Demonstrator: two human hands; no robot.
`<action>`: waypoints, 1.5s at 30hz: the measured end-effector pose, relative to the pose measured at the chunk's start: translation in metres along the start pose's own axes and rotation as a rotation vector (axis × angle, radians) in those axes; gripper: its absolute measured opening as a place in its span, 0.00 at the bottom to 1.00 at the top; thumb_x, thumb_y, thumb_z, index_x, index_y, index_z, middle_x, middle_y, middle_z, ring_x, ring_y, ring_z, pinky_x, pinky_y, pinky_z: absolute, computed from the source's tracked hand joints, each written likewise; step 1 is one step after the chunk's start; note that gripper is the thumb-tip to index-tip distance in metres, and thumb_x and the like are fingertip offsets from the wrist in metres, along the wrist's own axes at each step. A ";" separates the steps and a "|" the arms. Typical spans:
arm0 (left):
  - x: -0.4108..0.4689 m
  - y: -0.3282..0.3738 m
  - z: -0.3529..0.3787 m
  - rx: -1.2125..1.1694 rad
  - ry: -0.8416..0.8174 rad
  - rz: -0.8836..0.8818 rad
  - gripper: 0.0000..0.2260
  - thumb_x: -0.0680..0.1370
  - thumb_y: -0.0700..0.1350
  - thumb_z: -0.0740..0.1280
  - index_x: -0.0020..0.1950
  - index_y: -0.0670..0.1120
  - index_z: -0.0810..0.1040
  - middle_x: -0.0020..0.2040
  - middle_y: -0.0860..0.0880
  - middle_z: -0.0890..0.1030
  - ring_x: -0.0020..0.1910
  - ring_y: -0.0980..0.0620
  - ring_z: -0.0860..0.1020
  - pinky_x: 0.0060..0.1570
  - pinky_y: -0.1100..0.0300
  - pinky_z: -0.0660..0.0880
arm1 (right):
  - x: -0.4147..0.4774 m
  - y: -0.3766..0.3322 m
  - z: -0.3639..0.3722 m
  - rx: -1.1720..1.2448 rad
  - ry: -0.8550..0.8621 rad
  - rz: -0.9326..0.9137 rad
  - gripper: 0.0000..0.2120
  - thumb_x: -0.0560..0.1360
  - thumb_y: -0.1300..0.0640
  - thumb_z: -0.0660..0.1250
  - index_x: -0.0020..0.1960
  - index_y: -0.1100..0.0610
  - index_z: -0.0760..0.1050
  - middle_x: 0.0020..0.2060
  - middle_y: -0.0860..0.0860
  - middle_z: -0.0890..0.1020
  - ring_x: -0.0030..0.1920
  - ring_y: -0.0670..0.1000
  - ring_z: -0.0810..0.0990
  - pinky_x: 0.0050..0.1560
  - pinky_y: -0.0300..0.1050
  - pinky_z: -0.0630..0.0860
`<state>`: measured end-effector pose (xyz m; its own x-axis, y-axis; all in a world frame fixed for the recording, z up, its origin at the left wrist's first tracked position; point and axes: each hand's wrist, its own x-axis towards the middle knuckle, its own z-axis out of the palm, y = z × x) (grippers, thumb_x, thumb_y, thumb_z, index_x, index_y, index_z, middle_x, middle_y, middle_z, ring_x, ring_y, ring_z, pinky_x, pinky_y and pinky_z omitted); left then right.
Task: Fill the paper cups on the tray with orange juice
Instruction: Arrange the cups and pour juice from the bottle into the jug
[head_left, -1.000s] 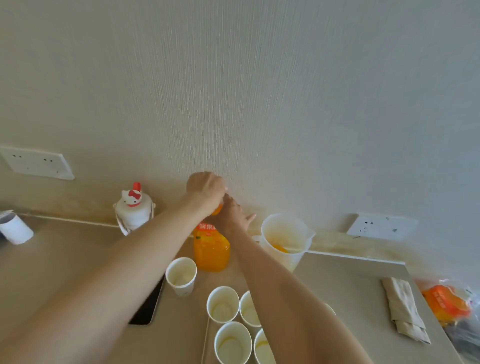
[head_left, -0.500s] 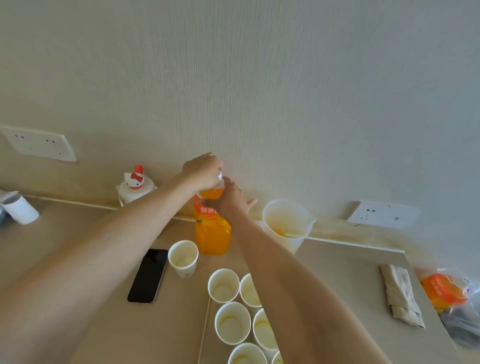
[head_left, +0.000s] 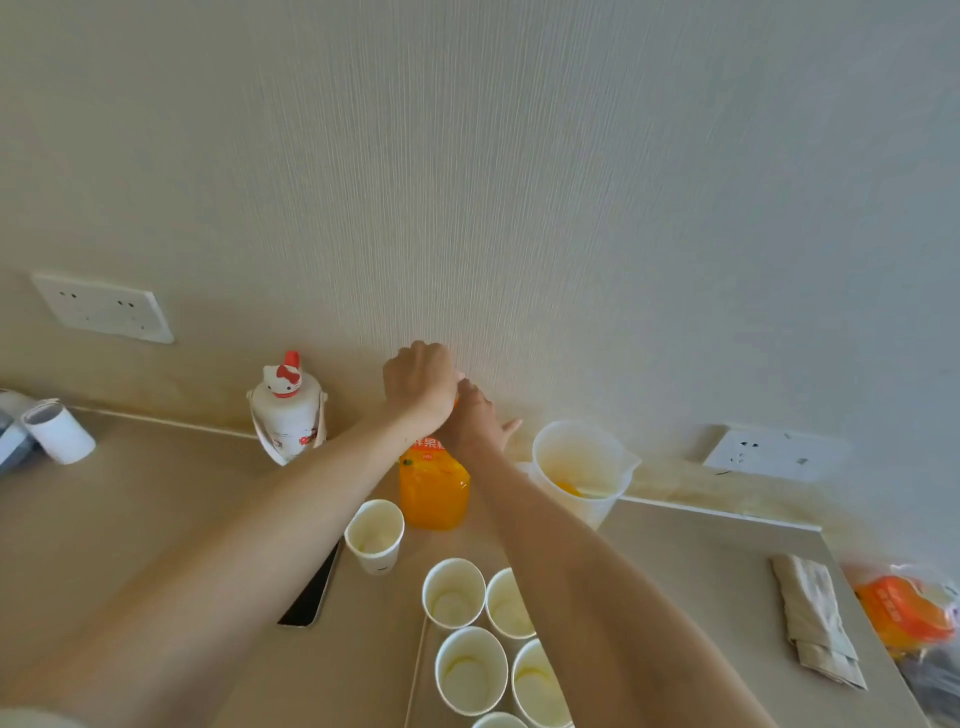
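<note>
Cap: hidden under left hand (head_left: 420, 384), fingers curled over it.
Bottle (head_left: 434, 488): upright; neck wrapped by right hand (head_left: 470, 423).
Cups (head_left: 453, 592): lower ones cut off.

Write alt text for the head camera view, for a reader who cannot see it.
Both hands work at the top of an upright orange juice bottle by the wall: left hand over the cap, right hand around the neck. Nearer, paper cups stand clustered on a tray, a translucent pitcher beside the bottle.
</note>
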<state>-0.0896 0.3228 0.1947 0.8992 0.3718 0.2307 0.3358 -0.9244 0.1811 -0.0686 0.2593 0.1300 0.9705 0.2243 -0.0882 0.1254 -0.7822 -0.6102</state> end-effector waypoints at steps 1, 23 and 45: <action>-0.001 0.001 0.001 0.023 0.009 -0.001 0.13 0.81 0.49 0.63 0.45 0.41 0.80 0.44 0.44 0.81 0.41 0.46 0.77 0.37 0.57 0.68 | 0.000 0.001 0.001 -0.004 -0.007 0.003 0.33 0.74 0.42 0.67 0.75 0.47 0.61 0.71 0.47 0.71 0.73 0.53 0.66 0.71 0.71 0.39; 0.011 0.003 -0.006 -0.021 0.074 -0.078 0.12 0.81 0.46 0.62 0.51 0.38 0.77 0.50 0.42 0.75 0.42 0.46 0.73 0.39 0.57 0.67 | 0.000 0.002 -0.007 -0.034 -0.038 -0.018 0.44 0.68 0.34 0.71 0.77 0.45 0.55 0.74 0.48 0.67 0.74 0.55 0.65 0.73 0.70 0.42; -0.133 -0.139 0.095 -0.590 -0.308 -0.636 0.11 0.72 0.41 0.67 0.33 0.43 0.67 0.28 0.48 0.69 0.28 0.48 0.69 0.27 0.61 0.61 | -0.075 0.040 0.039 -0.046 -0.311 0.172 0.16 0.76 0.57 0.63 0.63 0.60 0.73 0.58 0.56 0.79 0.60 0.58 0.77 0.62 0.53 0.75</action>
<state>-0.2292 0.3940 0.0477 0.6574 0.6779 -0.3291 0.6714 -0.3285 0.6644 -0.1448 0.2340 0.0817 0.8701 0.2481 -0.4260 -0.0181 -0.8474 -0.5306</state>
